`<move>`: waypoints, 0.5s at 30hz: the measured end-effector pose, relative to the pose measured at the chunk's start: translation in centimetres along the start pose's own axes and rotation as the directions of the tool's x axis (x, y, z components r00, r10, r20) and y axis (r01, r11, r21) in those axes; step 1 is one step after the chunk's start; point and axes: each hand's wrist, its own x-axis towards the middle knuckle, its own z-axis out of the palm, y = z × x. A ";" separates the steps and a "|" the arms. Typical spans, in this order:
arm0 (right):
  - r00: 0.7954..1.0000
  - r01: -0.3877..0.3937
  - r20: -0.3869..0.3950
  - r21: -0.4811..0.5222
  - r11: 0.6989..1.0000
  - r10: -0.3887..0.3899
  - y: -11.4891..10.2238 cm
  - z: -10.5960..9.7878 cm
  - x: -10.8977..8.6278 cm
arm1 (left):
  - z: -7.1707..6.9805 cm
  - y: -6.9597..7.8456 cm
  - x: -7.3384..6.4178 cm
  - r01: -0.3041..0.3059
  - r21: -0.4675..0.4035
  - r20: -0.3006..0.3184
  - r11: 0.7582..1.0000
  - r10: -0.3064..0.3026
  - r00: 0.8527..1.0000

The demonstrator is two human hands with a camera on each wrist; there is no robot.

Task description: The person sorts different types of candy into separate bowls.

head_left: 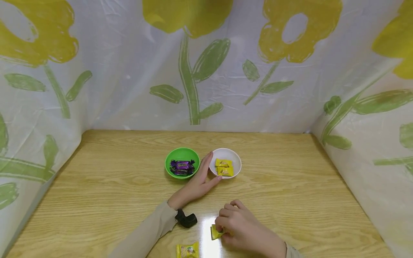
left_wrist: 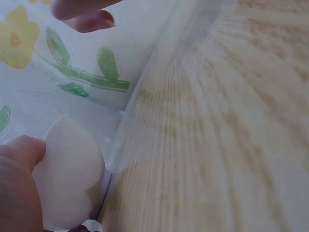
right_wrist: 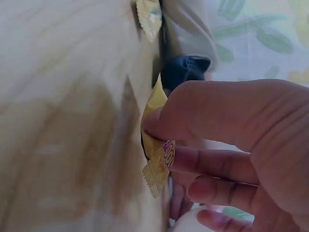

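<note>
My left hand lies along the near-left side of a white bowl, fingers extended along its side. In the left wrist view, its thumb touches the white bowl's wall. Two yellow wrapped candies lie inside that bowl. Close to the table's near side, my right hand pinches another yellow wrapped candy between thumb and fingers. The right wrist view shows this candy side-on, its crimped wrapper ends sticking out and its middle partly covered by the thumb.
A green bowl holding purple wrapped candies stands left of the white one. Another yellow candy packet lies at the front edge of view. Flower-printed curtain encloses the wooden table. A black device is on my left wrist.
</note>
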 end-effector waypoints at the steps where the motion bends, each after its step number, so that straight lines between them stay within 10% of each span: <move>1: 1.000 -0.001 0.001 0.005 1.000 0.001 0.1 -0.1 0.1 | 0.0 0.0 0.0 -0.002 0.000 -0.002 1.000 0.002 1.000; 15: 1.000 -0.020 -0.011 0.045 0.999 0.020 1.7 -2.3 1.9 | -0.1 0.2 -0.1 -0.006 -0.003 -0.001 1.000 0.006 1.000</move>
